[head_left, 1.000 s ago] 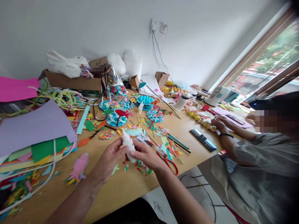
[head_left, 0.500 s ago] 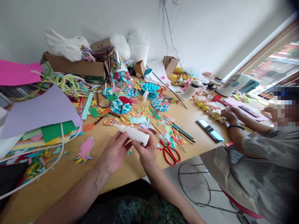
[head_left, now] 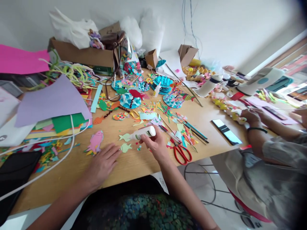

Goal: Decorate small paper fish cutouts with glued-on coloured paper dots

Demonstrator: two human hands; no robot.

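Right hand (head_left: 156, 144): clamped around bottle (head_left: 143, 132), tilted, tip at upper fish (head_left: 124, 137) | left hand (head_left: 103, 164): apart, flat on counter (head_left: 131, 166), fingertips beside lower fish (head_left: 125, 148) | scissors (head_left: 179, 146): on counter near right wrist

This looks like a craft workroom, its light-brown wooden table (head_left: 136, 163) bearing a lilac paper sheet (head_left: 52, 103) at left, a pink paper fish (head_left: 96, 142) and, near right, red-handled scissors (head_left: 179, 147).

Near the front edge of the tabletop (head_left: 136, 164), your right hand (head_left: 157, 143) holds a white bottle (head_left: 145, 132) aslant, nozzle toward the farther of two pale green paper fish (head_left: 124, 137), your left hand (head_left: 105, 163) lying palm-down beside the nearer fish (head_left: 126, 148).
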